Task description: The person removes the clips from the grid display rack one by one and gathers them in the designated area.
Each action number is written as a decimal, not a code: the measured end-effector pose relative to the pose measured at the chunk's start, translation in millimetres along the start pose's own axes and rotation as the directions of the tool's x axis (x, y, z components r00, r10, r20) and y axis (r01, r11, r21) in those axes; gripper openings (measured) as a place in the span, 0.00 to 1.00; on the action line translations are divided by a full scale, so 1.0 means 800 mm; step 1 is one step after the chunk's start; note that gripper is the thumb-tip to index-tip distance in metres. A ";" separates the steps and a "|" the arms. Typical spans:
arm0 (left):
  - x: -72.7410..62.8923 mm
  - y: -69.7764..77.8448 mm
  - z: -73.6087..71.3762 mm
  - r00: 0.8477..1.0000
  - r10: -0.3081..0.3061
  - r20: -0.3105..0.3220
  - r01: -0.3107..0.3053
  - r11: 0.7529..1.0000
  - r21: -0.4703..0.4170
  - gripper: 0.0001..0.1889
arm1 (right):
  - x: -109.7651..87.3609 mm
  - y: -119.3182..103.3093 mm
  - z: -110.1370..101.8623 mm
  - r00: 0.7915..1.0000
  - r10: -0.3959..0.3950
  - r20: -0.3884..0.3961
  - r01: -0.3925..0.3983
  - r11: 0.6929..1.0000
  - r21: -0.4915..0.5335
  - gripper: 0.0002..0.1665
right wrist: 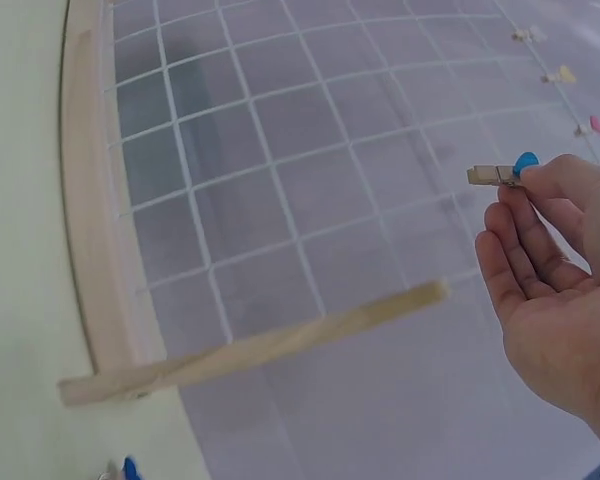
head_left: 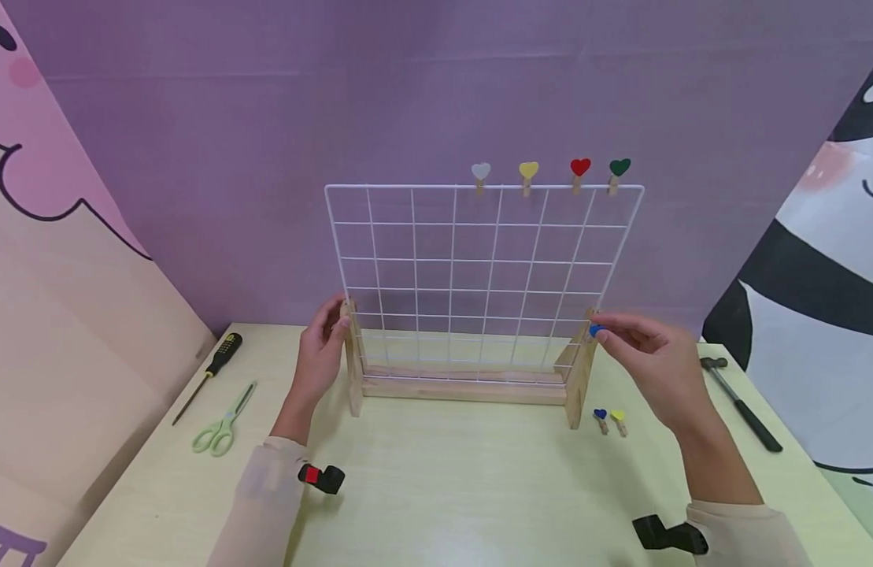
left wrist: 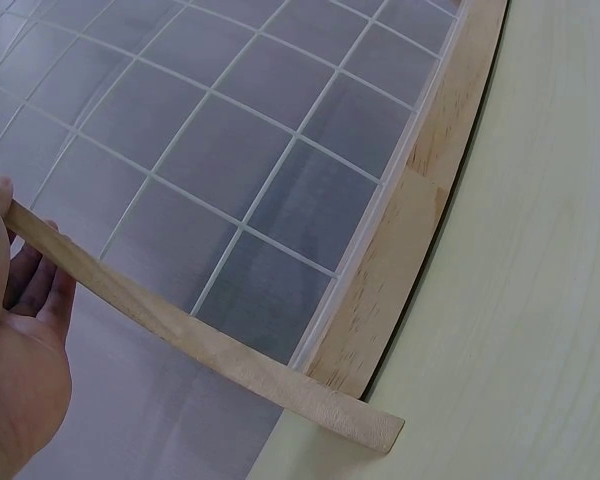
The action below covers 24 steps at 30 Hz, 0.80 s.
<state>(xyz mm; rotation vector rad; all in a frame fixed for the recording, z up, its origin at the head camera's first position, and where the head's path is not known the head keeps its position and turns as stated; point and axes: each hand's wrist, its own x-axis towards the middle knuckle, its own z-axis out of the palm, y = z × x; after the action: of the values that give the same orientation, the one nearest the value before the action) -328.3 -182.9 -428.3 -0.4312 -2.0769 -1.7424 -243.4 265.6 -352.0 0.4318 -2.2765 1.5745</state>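
A white wire grid (head_left: 450, 259) stands upright in a wooden stand (head_left: 464, 390). My left hand (head_left: 319, 354) grips the top of the stand's left side post (left wrist: 210, 350), thumb on one face and fingers behind. In the right wrist view, my right hand (right wrist: 555, 255) pinches a small wooden clothespin (right wrist: 492, 175) with a blue heart between thumb and index finger, its free end pointing toward the grid. The head view has this hand near the stand's right post (head_left: 581, 378). Clipped along the grid's top bar are clothespins with white (head_left: 481, 171), yellow (head_left: 528, 170), red (head_left: 580, 167) and green (head_left: 619, 167) hearts.
Right of the stand, a blue-heart clothespin (head_left: 601, 420) and a yellow-heart one (head_left: 619, 422) lie on the table (head_left: 436, 480). A hammer (head_left: 744, 409) lies at the right edge. Green scissors (head_left: 223, 425) and a screwdriver (head_left: 215, 366) lie at left. A purple backdrop (head_left: 195, 157) rises behind.
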 end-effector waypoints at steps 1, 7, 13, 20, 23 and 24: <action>0.000 0.000 0.000 1.000 0.002 -0.001 -0.002 1.000 -0.005 0.23 | -0.003 0.004 -0.001 1.000 0.012 -0.004 -0.012 1.000 -0.009 0.18; -0.001 0.002 -0.001 1.000 0.003 0.002 -0.003 1.000 -0.002 0.24 | -0.020 0.026 -0.014 0.997 0.063 -0.032 -0.067 0.989 -0.132 0.18; 0.000 0.002 0.000 1.000 -0.002 -0.002 0.002 1.000 0.002 0.23 | -0.031 0.057 -0.031 0.991 0.128 -0.043 -0.133 0.979 -0.155 0.18; 0.002 -0.002 0.001 1.000 0.008 -0.009 -0.008 1.000 -0.006 0.23 | -0.044 0.086 -0.047 0.981 0.183 -0.059 -0.190 0.968 -0.163 0.20; 0.002 -0.001 0.000 1.000 0.001 -0.011 -0.001 1.000 -0.008 0.23 | -0.049 0.096 -0.053 0.976 0.210 -0.056 -0.216 0.961 -0.174 0.21; 0.002 -0.002 0.000 1.000 0.000 -0.012 0.000 1.000 -0.007 0.23 | -0.051 0.099 -0.055 0.974 0.220 -0.057 -0.226 0.958 -0.177 0.21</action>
<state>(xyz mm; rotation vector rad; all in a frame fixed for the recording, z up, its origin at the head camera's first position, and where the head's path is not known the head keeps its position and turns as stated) -330.3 -183.0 -428.7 -0.4220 -2.0626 -1.7484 -236.6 335.7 -421.4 0.0991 -2.4844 1.4397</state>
